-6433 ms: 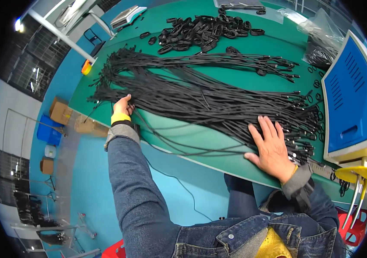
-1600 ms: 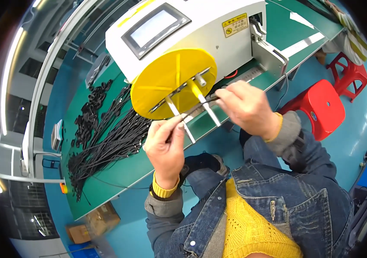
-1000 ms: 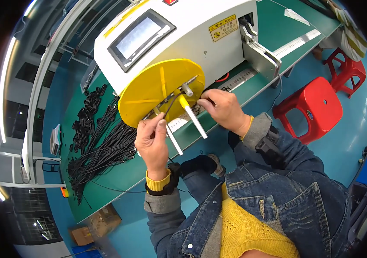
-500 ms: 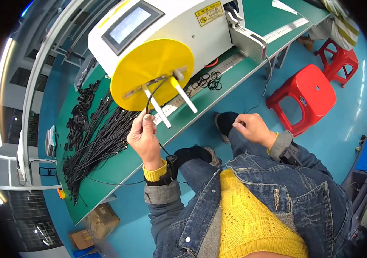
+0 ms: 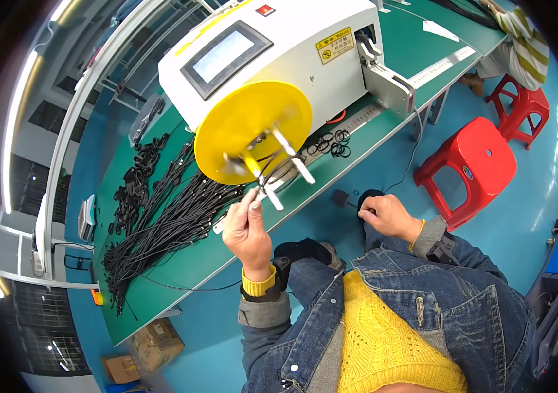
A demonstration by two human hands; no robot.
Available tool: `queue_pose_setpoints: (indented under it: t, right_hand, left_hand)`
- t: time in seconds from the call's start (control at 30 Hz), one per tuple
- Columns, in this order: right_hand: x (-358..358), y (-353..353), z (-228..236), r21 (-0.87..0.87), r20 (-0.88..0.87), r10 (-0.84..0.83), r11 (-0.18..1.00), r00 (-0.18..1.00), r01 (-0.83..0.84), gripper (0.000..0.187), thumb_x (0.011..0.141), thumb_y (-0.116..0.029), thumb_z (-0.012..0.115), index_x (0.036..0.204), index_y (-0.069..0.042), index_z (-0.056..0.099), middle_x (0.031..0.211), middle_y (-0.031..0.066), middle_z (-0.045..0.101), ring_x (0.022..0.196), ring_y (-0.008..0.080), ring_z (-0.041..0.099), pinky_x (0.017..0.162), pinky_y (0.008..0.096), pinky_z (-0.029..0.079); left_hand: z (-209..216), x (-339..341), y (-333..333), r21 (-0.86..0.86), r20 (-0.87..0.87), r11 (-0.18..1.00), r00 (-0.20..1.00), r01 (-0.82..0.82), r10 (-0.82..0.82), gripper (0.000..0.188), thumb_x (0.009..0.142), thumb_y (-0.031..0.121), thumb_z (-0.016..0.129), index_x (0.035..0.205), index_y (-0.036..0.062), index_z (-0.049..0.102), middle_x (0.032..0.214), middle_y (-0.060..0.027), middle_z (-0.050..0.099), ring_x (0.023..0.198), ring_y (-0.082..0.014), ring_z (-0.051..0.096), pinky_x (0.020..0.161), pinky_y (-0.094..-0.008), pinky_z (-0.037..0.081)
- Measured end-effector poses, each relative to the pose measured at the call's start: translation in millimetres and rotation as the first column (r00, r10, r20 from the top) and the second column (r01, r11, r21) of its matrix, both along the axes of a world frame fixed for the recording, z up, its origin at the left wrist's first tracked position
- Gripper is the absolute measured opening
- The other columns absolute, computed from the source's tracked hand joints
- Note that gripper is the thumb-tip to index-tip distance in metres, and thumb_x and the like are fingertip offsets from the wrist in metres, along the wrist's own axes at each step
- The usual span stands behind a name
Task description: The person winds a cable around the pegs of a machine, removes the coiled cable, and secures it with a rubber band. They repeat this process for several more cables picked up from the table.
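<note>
My left hand (image 5: 248, 237) is raised in front of the round yellow disc (image 5: 226, 134) of a white winding machine (image 5: 292, 59). Its thumb and finger pinch a thin black cable (image 5: 260, 185) close beneath the disc's pegs. Two pale metal pegs (image 5: 300, 164) stick out of the disc, and the cable loops around them. The disc looks slightly blurred. My right hand (image 5: 391, 218) rests by my thigh with curled fingers; whatever it may hold is hidden.
Bundles of black cables (image 5: 174, 223) lie on the green table (image 5: 207, 265) at left. Black rings (image 5: 339, 143) sit under the machine beside a steel ruler (image 5: 364, 116). Red stools (image 5: 478, 164) stand at right. Near the far table end, another person's striped sleeve (image 5: 524, 42) shows.
The disc has turned, its pegs now angled differently, and the cable wraps around them. My left hand sits closer to the pegs. The whole view has shifted slightly; the right hand stays curled.
</note>
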State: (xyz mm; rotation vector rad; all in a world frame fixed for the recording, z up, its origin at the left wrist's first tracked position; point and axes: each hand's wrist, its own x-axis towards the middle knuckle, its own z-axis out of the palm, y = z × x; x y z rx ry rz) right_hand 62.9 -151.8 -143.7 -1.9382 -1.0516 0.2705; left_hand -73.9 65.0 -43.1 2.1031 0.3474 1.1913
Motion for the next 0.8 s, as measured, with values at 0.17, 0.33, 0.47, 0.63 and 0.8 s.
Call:
queue_pose_setpoints:
  t: [0.17,0.33,0.47,0.63,0.8]
  right_hand:
    - [3.3,6.2,-0.1,0.004,-0.008,0.032,0.999,0.999,-0.032,0.013,0.076,-0.014,0.060,0.074,-0.002,0.060,0.067,0.0139,0.060,0.063,0.0315,0.059,0.056,0.0375,0.046]
    - [12.6,18.5,17.2,0.097,0.040,0.066,0.993,0.997,-0.070,0.010,0.076,-0.012,0.061,0.073,-0.002,0.060,0.067,0.0136,0.060,0.062,0.0307,0.059,0.055,0.0366,0.046]
    - [16.4,46.0,73.6,0.336,0.149,0.083,0.933,0.985,-0.129,0.010,0.075,-0.011,0.063,0.073,-0.003,0.059,0.065,0.0122,0.058,0.059,0.0288,0.058,0.053,0.0346,0.045]
    - [23.7,75.3,108.0,0.464,0.280,0.096,0.857,0.955,-0.223,0.012,0.074,-0.012,0.065,0.072,-0.003,0.058,0.060,0.0109,0.055,0.055,0.0281,0.056,0.051,0.0338,0.044]
    - [37.0,85.5,99.7,0.330,0.218,0.159,0.917,0.963,-0.226,0.028,0.066,-0.018,0.074,0.082,-0.002,0.057,0.071,0.0104,0.057,0.063,0.0249,0.058,0.055,0.0345,0.045]
  left_hand:
    - [2.0,2.8,-11.2,-0.037,-0.003,0.998,0.999,-0.050,0.050,0.020,0.084,0.005,0.059,0.102,-0.0029,0.063,0.069,-0.0050,0.052,0.062,-0.0122,0.049,0.055,-0.0230,0.040]
    - [-2.3,11.7,-16.5,0.275,-0.047,0.953,0.989,-0.124,0.142,0.024,0.083,0.003,0.059,0.106,-0.0040,0.060,0.077,-0.0116,0.059,0.068,-0.0212,0.057,0.060,-0.0293,0.046]
    - [11.0,23.6,-19.8,0.497,-0.046,0.858,0.984,-0.129,0.174,0.029,0.081,0.002,0.059,0.109,-0.0052,0.057,0.086,-0.0165,0.061,0.072,-0.0275,0.059,0.063,-0.0337,0.048]
    - [43.1,34.0,-36.3,0.715,-0.141,0.690,0.942,-0.116,0.305,0.034,0.080,0.008,0.060,0.111,-0.0048,0.056,0.099,-0.0217,0.058,0.077,-0.0316,0.060,0.066,-0.0349,0.050]
    - [60.8,30.6,-47.2,0.788,-0.315,0.615,0.840,-0.027,0.441,0.042,0.083,0.015,0.056,0.117,-0.0080,0.048,0.110,-0.0282,0.052,0.089,-0.0367,0.059,0.074,-0.0363,0.050]
